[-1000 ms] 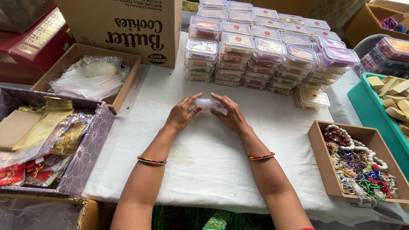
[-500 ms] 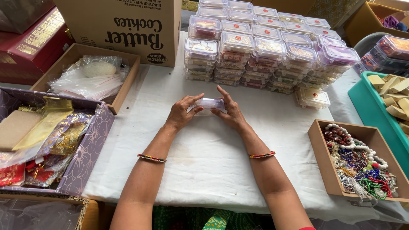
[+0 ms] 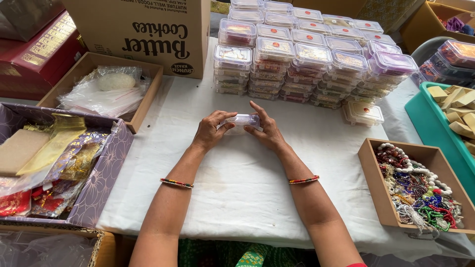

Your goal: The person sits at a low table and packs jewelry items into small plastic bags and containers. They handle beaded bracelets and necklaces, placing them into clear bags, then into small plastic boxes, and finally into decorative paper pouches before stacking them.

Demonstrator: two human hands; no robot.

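1. A small clear plastic box sits at the centre of the frame, held just above the white tablecloth between both hands.
2. The left hand closes on the box's left end, its fingers curled over the top edge and the thumb pressing the near side.
3. The right hand grips the box's right end, the index finger stretched up and away while the other fingers wrap the side.
4. Each wrist carries a thin beaded bangle, one on the left wrist and one on the right wrist.
5. Just beyond the hands, in the upper middle of the frame, stand stacks of filled clear containers in several rows; a single lidded container lies apart at their right end.
6. At the lower right, a shallow brown tray holds mixed bead strings in many colours.
7. At the far right edge, a teal tray holds tan wedge-shaped pieces.
8. In the upper left stands a large cardboard carton, and in front of it an open cardboard box with clear plastic bags inside.
9. At the left edge, a purple patterned box holds gold and red foil pouches.
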